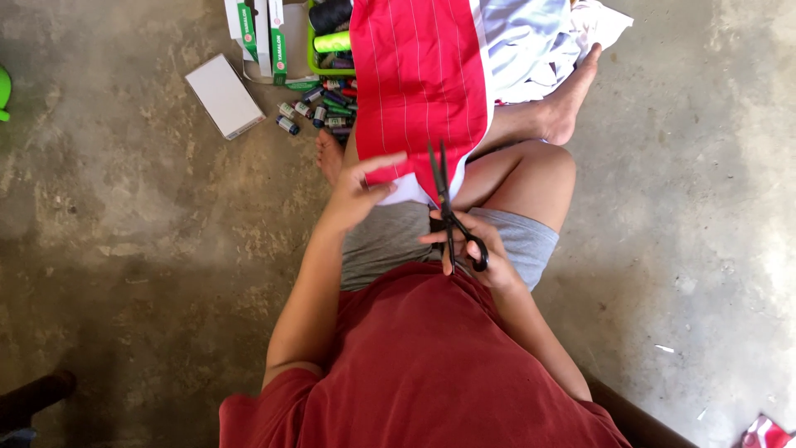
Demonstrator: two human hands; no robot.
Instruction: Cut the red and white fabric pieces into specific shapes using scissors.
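While held in right hand, scissors point away (blades apart, upright).

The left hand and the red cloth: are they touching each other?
Touching. In the head view, the left hand pinches the near edge of the red cloth between thumb and fingers.

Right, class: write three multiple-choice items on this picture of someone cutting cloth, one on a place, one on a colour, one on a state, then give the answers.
1. Where do the thread spools lie?
A. on the floor by the left foot
B. in the lap
C. on a chair

2. What colour is the striped cloth?
A. blue
B. red
C. yellow

3. How do the scissors stand?
A. shut on the floor
B. hanging on a wall
C. blades open at the cloth's edge

Answers: A, they sit on concrete beside the white box; B, red with thin pale lines; C, the right hand holds them while the left hand pinches the cloth.
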